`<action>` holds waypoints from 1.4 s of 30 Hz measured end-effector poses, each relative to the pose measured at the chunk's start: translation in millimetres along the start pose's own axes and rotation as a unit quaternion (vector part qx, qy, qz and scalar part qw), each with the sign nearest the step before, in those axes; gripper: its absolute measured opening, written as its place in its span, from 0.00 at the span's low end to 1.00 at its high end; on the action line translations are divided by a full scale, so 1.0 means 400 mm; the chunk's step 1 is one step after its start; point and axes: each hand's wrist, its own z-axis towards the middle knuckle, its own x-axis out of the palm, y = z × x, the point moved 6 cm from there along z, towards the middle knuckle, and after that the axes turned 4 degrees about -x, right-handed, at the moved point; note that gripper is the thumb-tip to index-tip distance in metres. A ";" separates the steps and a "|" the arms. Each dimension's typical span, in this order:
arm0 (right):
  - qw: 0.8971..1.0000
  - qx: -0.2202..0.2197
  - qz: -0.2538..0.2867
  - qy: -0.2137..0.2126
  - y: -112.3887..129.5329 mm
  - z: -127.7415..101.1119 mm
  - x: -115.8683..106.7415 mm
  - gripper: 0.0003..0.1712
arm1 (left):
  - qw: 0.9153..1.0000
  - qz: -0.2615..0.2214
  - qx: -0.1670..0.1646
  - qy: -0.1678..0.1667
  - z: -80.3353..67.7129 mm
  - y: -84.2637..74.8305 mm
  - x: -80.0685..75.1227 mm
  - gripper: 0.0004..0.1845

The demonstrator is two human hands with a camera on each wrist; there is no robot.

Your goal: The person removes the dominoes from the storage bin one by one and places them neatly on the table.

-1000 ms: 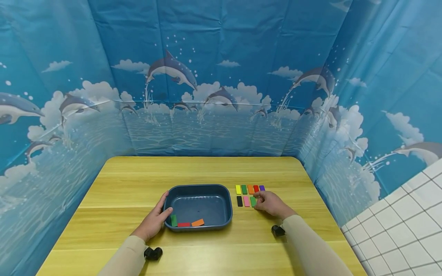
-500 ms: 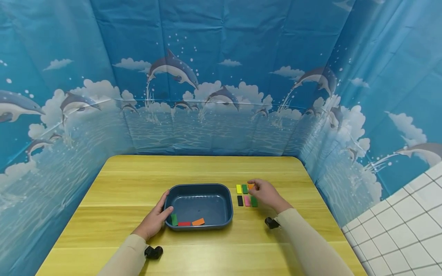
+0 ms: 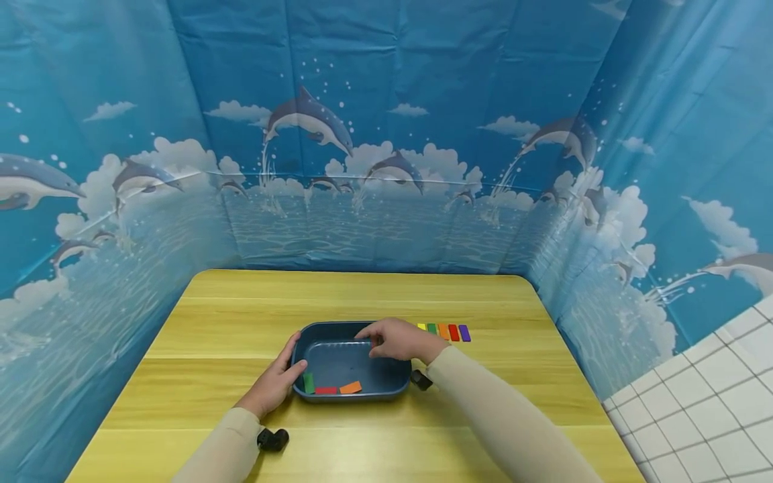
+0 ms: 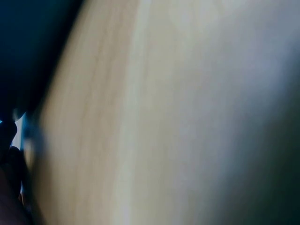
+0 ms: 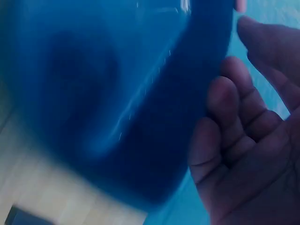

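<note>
left hand (image 3: pixel 274 386) grips tray (image 3: pixel 338 330) rim, steadying it | right hand (image 3: pixel 395 339) above tray, fingers loosely curled, holding nothing I can see | tiles (image 3: pixel 329 388) below it

Both forearms wear long, close-fitting beige sleeves ending at the wrists. 2 hands bare: left hand (image 3: pixel 273 386), right hand (image 3: pixel 398 339). A small black device is strapped under each wrist, lower centre of frame.
</note>
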 end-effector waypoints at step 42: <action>0.986 -0.020 -0.086 0.141 0.041 0.152 0.182 0.08 | 1.000 0.008 0.000 -0.007 0.009 0.015 -0.004 0.37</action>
